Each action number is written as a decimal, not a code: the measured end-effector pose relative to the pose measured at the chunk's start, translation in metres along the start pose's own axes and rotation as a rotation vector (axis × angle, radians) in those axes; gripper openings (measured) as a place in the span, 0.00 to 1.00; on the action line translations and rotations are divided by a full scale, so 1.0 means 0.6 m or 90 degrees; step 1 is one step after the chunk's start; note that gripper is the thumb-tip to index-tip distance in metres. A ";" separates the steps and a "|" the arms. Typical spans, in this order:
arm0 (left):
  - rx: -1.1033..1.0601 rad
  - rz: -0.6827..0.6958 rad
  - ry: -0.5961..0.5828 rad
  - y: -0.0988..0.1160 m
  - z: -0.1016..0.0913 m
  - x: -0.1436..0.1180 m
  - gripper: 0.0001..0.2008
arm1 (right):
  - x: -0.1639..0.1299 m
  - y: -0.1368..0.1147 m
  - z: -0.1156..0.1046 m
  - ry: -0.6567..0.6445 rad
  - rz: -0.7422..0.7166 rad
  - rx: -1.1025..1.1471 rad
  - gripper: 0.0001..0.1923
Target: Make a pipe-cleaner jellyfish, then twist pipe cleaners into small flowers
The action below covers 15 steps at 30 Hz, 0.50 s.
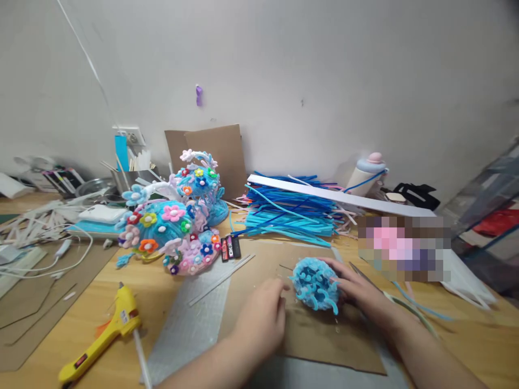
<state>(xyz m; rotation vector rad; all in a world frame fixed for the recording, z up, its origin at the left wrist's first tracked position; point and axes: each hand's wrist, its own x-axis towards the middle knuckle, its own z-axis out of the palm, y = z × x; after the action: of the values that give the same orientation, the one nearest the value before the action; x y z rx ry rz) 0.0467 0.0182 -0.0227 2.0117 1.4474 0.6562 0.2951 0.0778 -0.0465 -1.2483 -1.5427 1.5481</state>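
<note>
A fuzzy light-blue ball of pipe cleaners point(315, 284), with short curled ends across its near side, is over a brown cardboard sheet point(324, 343). My right hand point(357, 289) grips it from the right, thumb and fingers around its side and back. Just left of the ball is my left hand point(265, 308), apart from it, its fingers curled and closed. Whatever those fingertips may pinch is hidden. A thin dark line, perhaps a wire, shows between the left fingertips and the ball.
A yellow glue gun point(117, 321) lies at the left. Two flower-covered blue pipe-cleaner pieces point(162, 227) stand behind it. Bundled blue pipe cleaners point(290, 216) lie at the back, under a white strip point(336, 195). A bottle point(365, 175) stands by the wall. White cables point(77, 262) run at far left.
</note>
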 end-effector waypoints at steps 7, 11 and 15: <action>-0.036 0.016 0.017 -0.025 0.004 -0.010 0.18 | -0.001 -0.004 0.006 0.010 0.015 -0.049 0.28; -0.025 -0.021 0.006 -0.024 0.003 -0.009 0.17 | 0.002 0.002 0.002 -0.007 0.012 -0.066 0.27; -0.010 -0.042 0.006 -0.020 0.000 -0.007 0.17 | 0.005 0.006 -0.002 -0.003 0.014 -0.068 0.27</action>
<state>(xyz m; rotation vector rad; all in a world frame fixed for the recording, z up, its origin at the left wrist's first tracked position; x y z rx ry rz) 0.0374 0.0172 -0.0309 1.9430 1.5035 0.6481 0.2958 0.0802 -0.0505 -1.3244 -1.6389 1.5002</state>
